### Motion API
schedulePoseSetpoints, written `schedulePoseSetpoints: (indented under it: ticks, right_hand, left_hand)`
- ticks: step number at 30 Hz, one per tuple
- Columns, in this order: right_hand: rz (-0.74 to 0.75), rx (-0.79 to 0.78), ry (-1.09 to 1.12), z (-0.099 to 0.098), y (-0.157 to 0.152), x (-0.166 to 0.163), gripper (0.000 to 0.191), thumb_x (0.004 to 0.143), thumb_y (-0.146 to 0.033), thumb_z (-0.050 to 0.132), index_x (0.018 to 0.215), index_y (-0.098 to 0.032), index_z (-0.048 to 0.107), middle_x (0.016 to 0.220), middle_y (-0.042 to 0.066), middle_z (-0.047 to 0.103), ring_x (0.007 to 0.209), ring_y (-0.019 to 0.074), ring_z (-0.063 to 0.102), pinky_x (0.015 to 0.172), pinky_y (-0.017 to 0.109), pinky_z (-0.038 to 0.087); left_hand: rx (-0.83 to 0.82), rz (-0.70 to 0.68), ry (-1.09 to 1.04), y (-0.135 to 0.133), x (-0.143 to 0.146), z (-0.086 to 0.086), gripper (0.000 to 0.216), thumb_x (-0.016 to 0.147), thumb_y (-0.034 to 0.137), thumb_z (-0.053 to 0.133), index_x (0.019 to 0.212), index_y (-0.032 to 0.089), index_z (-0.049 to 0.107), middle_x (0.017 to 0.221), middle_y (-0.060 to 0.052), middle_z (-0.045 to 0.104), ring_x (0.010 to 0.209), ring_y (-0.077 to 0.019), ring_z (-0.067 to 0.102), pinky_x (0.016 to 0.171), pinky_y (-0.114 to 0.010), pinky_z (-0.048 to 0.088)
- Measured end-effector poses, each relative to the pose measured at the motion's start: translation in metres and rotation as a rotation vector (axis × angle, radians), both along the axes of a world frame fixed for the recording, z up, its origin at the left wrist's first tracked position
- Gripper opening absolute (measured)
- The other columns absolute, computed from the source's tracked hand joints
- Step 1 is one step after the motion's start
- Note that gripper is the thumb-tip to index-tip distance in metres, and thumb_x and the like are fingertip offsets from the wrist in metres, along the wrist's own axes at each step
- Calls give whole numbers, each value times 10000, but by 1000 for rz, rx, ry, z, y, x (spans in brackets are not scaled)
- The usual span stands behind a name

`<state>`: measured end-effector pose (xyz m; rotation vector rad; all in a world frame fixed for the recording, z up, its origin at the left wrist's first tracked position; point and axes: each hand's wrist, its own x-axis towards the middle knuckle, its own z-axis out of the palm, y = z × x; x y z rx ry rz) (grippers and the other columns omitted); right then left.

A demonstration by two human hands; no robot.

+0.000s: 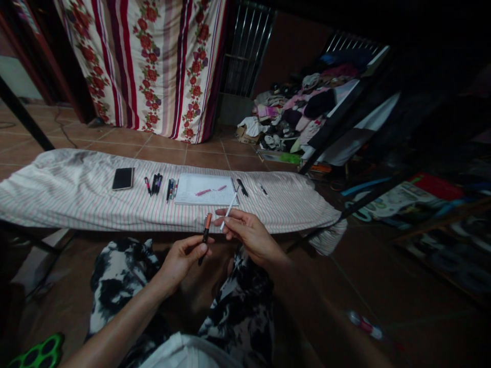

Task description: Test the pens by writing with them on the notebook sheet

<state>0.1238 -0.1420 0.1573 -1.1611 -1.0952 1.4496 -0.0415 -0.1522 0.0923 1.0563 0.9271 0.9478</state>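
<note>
My left hand pinches a pen barrel, black below and orange-pink above, held nearly upright over my lap. Just to the right, my right hand grips a thin white pen refill between thumb and fingers, its narrow dark tip slanting up and away. The two pieces are close but apart. Behind them on the cloth lies a spiral notebook, with a pink pen part and a smaller pink piece on its page. A black pen part rests at the notebook's right edge.
Left of the notebook are several pens and a phone. A small dark pen piece lies to the right. Striped cloth covers the narrow surface. Dark frame bars stand at the sides; clothes are heaped behind.
</note>
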Motion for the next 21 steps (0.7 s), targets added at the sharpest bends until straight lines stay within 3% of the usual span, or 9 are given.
schedulePoseSetpoints:
  ticks: [5,9,15,21]
  right_hand:
    - [-45,-38,-30,-21,15,8,326,624,-287,700,906,-137,634,729,33,677,503,50,481,466,169,364]
    - [-151,-94,-77,-47,34,19,225,626,-264,698,792,-132,622,669,26,668,442,39,440,397,156,313]
    - [-254,-194,-105,-77,65,24,90,680,-169,664,686,-141,578,627,24,653,411,33,456,371,136,340]
    - [-295,-261,-55,-94,99,20,125,729,-114,609,620,-128,551,593,27,617,430,33,498,426,134,411]
  left_hand:
    - [-9,14,10,-1,-1,-4,299,662,342,702,877,135,699,635,-19,644,650,-145,541,669,-256,394]
    - [-36,18,-1,1,-1,-11,312,655,350,706,881,135,696,627,-21,644,628,-145,545,641,-257,394]
    - [-101,36,-24,3,-1,-14,361,620,390,725,864,125,695,622,-20,636,610,-130,532,650,-258,394]
    - [-119,34,-17,7,-4,-18,363,611,416,720,819,119,704,595,-23,616,596,-130,512,640,-263,377]
